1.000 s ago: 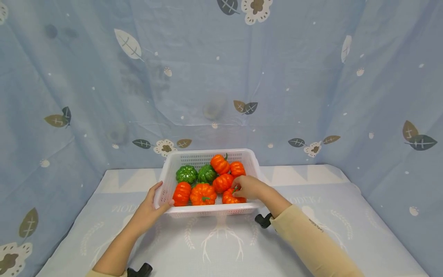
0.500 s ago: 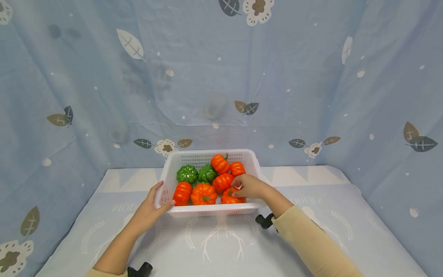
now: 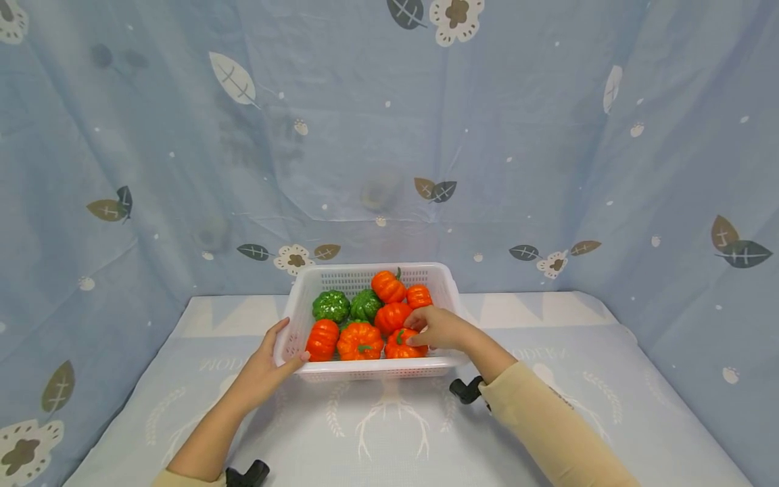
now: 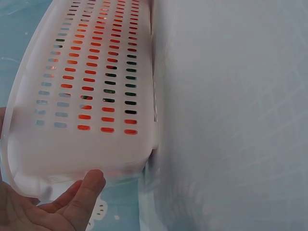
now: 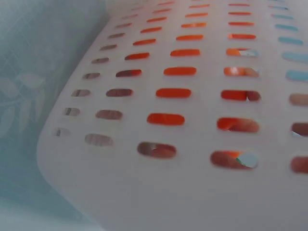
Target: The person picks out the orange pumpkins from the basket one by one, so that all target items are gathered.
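A white slotted plastic basket on the table holds small orange and green pumpkins. My left hand grips its left end, thumb at the near corner; the left wrist view shows the thumb against the basket's outside. Reaching over the right side, my right hand holds the orange pumpkin in the near right corner between thumb and fingers. That pumpkin's green stem points up and away. The basket wall fills the right wrist view, with bits of orange and of the hand showing through its slots.
Beside the held pumpkin lie a near-centre orange pumpkin and a red-orange one. Behind are green pumpkins and more orange ones. A pale patterned cloth covers the table; a blue curtain hangs behind it.
My right hand has turned the held pumpkin and shifted it slightly left, so its stem has come out from under the fingers. The left hand keeps its grip on the basket.
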Motion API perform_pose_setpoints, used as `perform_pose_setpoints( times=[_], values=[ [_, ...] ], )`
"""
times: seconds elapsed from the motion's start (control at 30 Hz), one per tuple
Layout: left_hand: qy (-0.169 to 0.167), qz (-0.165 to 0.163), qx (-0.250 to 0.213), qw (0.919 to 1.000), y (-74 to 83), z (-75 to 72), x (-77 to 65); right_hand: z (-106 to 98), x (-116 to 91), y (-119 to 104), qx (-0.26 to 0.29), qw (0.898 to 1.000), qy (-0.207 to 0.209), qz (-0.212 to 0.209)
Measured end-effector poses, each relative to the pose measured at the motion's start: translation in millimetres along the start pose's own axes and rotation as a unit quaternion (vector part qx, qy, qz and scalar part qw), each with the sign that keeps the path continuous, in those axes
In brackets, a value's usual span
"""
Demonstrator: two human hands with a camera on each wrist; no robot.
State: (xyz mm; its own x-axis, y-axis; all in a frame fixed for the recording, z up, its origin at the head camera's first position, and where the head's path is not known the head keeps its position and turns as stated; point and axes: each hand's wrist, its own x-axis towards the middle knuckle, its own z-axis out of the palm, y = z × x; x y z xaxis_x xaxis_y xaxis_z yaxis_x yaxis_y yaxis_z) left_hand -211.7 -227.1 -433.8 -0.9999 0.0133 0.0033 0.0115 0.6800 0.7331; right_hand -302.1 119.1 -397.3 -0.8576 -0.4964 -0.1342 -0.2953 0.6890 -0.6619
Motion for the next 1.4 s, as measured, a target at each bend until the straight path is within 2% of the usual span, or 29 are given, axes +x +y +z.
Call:
perform_pose_setpoints(
  times=[0.1,0.37,0.6,0.77,0.87,1.13,1.4],
  values=[
    [-0.001,-0.003,-0.005,1.0000,-0.4,-0.1,0.2,1.2,-0.4,0.3,0.017,1.000,0.006,-0.003],
    [-0.001,-0.006,-0.021,0.9998,-3.7,-0.4,1.3,-0.1,-8.6,-0.3,-0.006,0.999,0.033,-0.023],
    [-0.009,-0.003,-0.030,0.9995,-3.0,-2.9,-1.8,-10.3,-23.7,-2.3,-0.009,0.998,0.054,-0.028],
    [-0.014,-0.004,-0.036,0.9993,-2.2,-4.5,-3.6,-19.3,-34.4,-0.4,0.009,0.996,0.069,-0.050],
    [-0.016,-0.007,-0.044,0.9989,-2.3,-5.8,-4.1,-24.4,-41.4,-1.1,0.020,0.996,0.081,-0.044],
    [-0.033,0.000,-0.079,0.9963,-5.5,-10.4,-5.1,-38.2,-62.5,1.2,0.034,0.988,0.150,-0.030],
    [-0.047,0.024,-0.110,0.9926,-8.4,-13.1,-6.3,-48.6,-84.4,8.2,0.033,0.976,0.215,-0.020]
  ],
)
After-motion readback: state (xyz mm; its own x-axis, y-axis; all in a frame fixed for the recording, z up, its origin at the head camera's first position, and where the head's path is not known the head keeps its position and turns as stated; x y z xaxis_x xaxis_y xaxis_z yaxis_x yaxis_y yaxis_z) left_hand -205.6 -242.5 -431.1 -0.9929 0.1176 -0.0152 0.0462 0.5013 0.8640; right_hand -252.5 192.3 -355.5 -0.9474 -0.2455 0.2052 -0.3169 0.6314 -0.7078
